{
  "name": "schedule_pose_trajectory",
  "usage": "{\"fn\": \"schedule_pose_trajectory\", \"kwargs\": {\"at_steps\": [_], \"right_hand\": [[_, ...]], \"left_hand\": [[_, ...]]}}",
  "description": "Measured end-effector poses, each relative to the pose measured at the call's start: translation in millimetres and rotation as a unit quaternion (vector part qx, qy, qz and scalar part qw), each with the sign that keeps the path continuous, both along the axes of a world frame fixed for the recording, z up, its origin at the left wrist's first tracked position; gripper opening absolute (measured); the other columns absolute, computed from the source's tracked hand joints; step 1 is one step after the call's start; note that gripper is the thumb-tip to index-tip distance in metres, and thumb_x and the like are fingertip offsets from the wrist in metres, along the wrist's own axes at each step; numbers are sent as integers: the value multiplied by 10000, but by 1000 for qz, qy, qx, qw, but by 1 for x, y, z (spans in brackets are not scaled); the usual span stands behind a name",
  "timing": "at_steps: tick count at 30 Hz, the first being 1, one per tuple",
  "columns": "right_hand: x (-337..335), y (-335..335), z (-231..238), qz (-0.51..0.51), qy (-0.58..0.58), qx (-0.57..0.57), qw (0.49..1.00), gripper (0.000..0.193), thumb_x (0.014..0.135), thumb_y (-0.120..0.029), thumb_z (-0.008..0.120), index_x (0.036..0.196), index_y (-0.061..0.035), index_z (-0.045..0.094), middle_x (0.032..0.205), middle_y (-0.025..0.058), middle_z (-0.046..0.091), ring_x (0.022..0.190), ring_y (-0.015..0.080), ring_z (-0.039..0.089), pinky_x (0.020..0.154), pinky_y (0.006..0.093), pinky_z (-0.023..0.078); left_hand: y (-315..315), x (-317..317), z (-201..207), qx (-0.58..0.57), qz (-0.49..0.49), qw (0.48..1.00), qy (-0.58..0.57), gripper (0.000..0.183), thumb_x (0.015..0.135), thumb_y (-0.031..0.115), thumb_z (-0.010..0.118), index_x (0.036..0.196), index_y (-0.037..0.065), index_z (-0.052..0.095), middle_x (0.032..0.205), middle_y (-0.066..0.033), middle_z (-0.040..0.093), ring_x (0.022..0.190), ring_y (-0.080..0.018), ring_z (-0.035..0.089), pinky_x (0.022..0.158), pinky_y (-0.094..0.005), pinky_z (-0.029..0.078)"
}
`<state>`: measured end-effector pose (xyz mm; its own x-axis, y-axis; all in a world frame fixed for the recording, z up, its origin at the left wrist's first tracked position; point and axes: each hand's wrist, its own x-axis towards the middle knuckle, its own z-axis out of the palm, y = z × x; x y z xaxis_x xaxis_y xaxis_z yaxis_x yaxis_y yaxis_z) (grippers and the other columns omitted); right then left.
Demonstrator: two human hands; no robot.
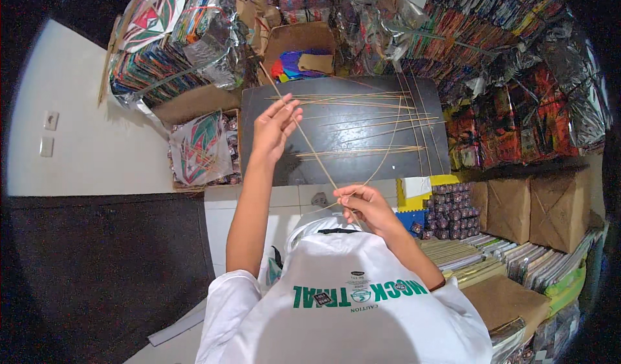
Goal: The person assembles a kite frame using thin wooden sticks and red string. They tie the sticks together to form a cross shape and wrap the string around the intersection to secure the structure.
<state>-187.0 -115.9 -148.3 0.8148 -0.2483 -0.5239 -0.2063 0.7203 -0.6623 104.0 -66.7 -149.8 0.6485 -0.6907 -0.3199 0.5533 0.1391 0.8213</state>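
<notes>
A long thin bamboo stick point(315, 154) slants from beyond the table's left side down toward my chest. My left hand point(277, 126) is on its upper part, fingers bent around it. Near the stick's lower end, my right hand point(365, 207) pinches it between thumb and fingers, just in front of my shirt. From that hand a thin pale string point(388, 154) curves up across the table. Several more bamboo sticks point(362, 123) lie in loose groups, roughly crosswise, on the dark table point(272, 163).
Tall bundles of colourful kites point(155, 66) and wrapped packs point(537, 118) crowd the back and right. An open box point(301, 37) stands behind the table, another carton point(229, 147) at its left. Dark spools point(453, 212) and brown boxes point(559, 212) sit at the right.
</notes>
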Motion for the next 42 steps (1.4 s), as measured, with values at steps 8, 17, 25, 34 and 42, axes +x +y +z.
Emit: {"fn": "schedule_pose_trajectory", "kwargs": {"at_steps": [8, 17, 25, 34, 42], "right_hand": [[1, 0, 2, -12, 16, -3, 1000, 249, 938, -62, 674, 1174, 15, 684, 948, 59, 693, 676, 103, 640, 592, 257, 559], [0, -2, 0, -22, -5, 18, 1000, 251, 941, -55, 670, 1179, 20, 679, 953, 70, 692, 687, 112, 647, 592, 261, 565], [-1, -3, -5, -10, 9, 8, 1000, 272, 945, -61, 667, 1202, 30, 659, 968, 69, 685, 697, 112, 646, 606, 262, 568], [2, -1, -5, -12, 25, -9, 1000, 279, 944, -79, 676, 1207, 15, 670, 960, 63, 683, 696, 109, 638, 604, 271, 568], [3, 0, -3, -10, 34, -21, 999, 288, 944, -87, 680, 1213, 16, 673, 958, 61, 682, 701, 112, 637, 597, 268, 567]], "left_hand": [[-8, 8, 1, 8, -1, 1000, 9, 369, 983, 41, 617, 1341, -30, 569, 1257, -161, 668, 1068, -231, 695, 946, -333, 590], [-17, 16, -3, 2, 28, 1000, -10, 343, 969, 5, 626, 1298, -80, 587, 1216, -196, 675, 1058, -237, 699, 934, -328, 603], [-22, 24, -6, -13, 56, 998, -6, 355, 956, -1, 642, 1293, -97, 583, 1210, -210, 674, 1064, -250, 696, 937, -329, 602], [-26, 24, -17, -4, 93, 995, -18, 382, 961, 0, 637, 1325, -90, 560, 1244, -189, 662, 1082, -237, 686, 945, -316, 597], [-36, 14, -21, 35, 139, 982, -124, 347, 958, 12, 654, 1282, -101, 604, 1199, -177, 684, 1027, -213, 700, 892, -289, 606]]}}
